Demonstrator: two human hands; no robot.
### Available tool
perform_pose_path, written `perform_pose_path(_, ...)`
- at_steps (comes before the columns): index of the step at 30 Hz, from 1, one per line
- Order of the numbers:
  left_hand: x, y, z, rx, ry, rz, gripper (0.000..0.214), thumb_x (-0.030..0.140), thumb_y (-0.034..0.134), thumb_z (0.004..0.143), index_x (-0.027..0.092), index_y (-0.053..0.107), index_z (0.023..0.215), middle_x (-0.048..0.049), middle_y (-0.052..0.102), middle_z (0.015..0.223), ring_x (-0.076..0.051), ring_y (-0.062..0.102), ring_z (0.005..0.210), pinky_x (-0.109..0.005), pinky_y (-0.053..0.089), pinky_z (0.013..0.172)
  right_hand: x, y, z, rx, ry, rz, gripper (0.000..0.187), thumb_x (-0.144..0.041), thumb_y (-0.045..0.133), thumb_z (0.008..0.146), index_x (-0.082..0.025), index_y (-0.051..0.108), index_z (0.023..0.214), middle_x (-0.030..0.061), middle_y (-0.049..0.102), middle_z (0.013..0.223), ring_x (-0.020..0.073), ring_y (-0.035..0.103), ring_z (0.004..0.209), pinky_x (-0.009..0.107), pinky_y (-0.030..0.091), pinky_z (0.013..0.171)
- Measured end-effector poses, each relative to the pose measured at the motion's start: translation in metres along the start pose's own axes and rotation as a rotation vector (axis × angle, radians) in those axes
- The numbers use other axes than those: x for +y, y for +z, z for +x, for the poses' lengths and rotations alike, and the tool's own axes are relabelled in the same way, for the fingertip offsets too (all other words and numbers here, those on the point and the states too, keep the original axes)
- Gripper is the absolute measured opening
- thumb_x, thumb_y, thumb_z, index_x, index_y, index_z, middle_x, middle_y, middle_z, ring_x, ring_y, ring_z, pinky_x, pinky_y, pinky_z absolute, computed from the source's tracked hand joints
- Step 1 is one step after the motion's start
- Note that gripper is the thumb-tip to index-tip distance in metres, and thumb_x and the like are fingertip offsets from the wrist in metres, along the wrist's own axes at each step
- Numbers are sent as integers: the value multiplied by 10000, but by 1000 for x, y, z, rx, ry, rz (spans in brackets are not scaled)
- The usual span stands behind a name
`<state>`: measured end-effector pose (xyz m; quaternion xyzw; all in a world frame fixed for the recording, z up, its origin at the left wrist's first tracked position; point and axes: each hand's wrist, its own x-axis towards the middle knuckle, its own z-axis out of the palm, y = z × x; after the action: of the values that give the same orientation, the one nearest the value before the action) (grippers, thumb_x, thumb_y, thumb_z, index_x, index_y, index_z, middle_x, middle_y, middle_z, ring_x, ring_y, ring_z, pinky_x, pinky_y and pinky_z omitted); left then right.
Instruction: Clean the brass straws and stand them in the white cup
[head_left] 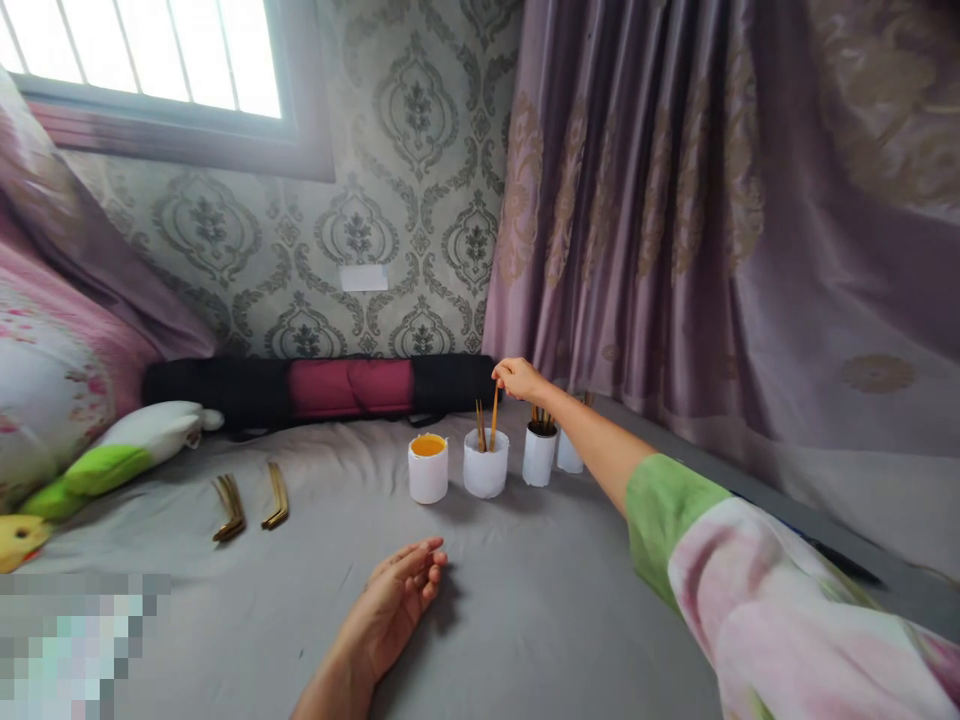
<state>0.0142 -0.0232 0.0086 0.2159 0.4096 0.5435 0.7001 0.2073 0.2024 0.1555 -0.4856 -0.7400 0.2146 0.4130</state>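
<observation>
My right hand (519,378) reaches out over the white cups, its fingertips pinched on the top of a thin orange-brown stick (493,420). The stick's lower end is inside a round white cup (486,476), where a couple of other thin brown sticks (480,425) stand. Left of it is another white cup (428,478) with an orange-yellow inside. To the right, a narrower white cup (538,460) holds several dark sticks. My left hand (405,592) rests above the grey sheet with fingers loosely curled and apart, holding nothing.
Two bundles of bent brass-coloured sticks, a left bundle (229,508) and a right bundle (277,496), lie on the grey sheet (337,570). A fourth white container (570,452) is partly behind my right forearm. A black-and-maroon roll (351,388) lies along the wall.
</observation>
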Motion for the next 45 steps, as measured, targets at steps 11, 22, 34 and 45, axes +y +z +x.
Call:
perform_pose_path(11,1,-2,3,5,-8,-11,136,90,569,762,80,588,895,-73,614,748,-71,560,550,-167,476,504,3,14,-7,-88,47,29,150,-132,506,734,-146,569,598,-37,518,466,34,389,324,133,230,297)
perform_pose_path(22,3,-1,2,1,-15,-7,133,81,550,772,84,576,903,-65,606,736,-64,550,547,-167,474,516,13,22,-12,-108,120,8,167,-108,502,737,-148,569,589,-39,514,445,41,401,345,140,238,325)
perform_pose_path(34,4,-5,5,-37,-27,-33,126,95,547,765,76,563,889,-61,588,719,-60,525,540,-159,432,493,8,32,-25,-67,156,-9,101,-164,554,748,-122,621,686,-22,533,438,44,364,331,176,230,355)
perform_pose_path(45,7,-12,7,-74,-19,-61,103,55,479,770,63,563,828,-66,574,696,-62,512,525,-174,373,487,2,41,-30,-151,226,-191,193,-131,425,828,-47,597,815,133,646,791,33,414,437,191,279,430)
